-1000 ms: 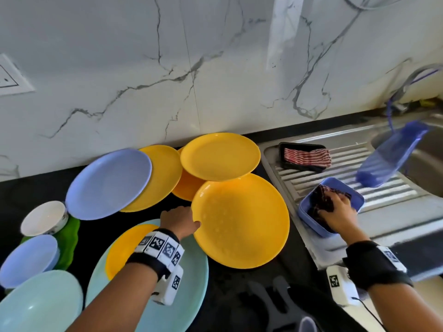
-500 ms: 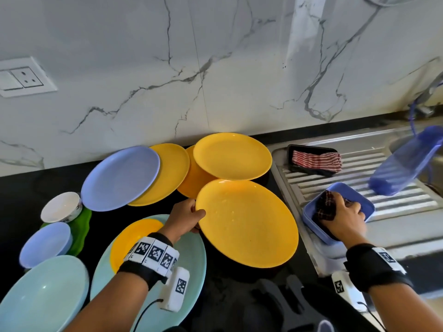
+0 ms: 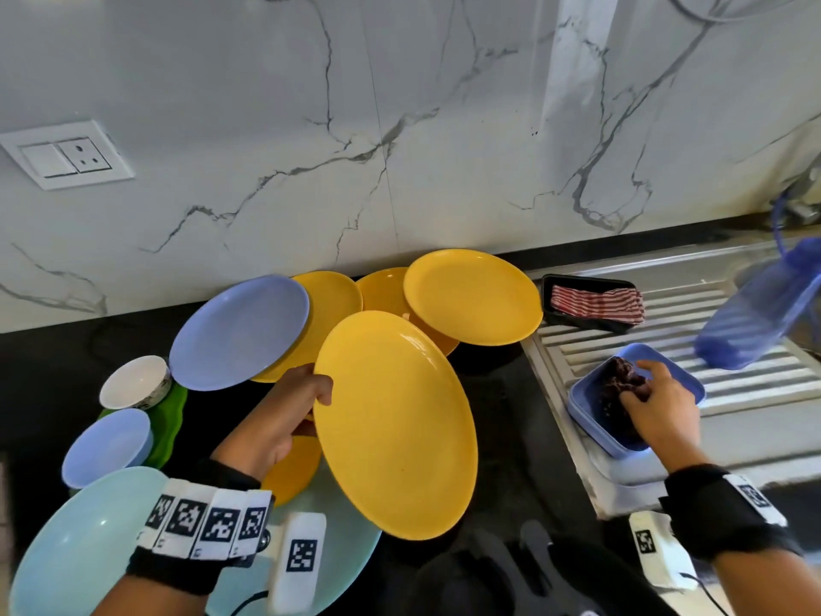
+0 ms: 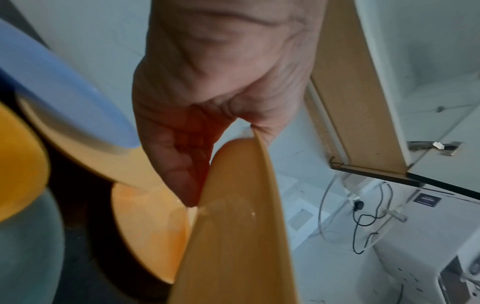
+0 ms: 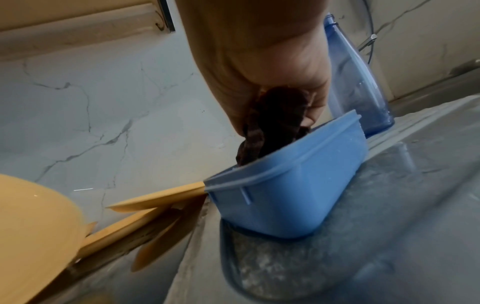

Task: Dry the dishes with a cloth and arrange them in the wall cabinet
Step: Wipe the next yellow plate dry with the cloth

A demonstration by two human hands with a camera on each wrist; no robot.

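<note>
Plate (image 3: 395,420) is tilting in the left hand (image 3: 284,415), thumb pinching its rim, while the right hand (image 3: 657,411) is gripping the cloth (image 3: 617,384), best bunched firmly.

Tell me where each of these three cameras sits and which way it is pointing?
Head: worn on the head, looking down at the counter; shows both forearms, the left hand and the right hand.
Left wrist: looks along the left hand pinching the yellow plate by its rim.
Right wrist: looks along the right hand gripping the dark cloth in the blue tub.
Shared: head and right wrist both show cloth and tub.
</note>
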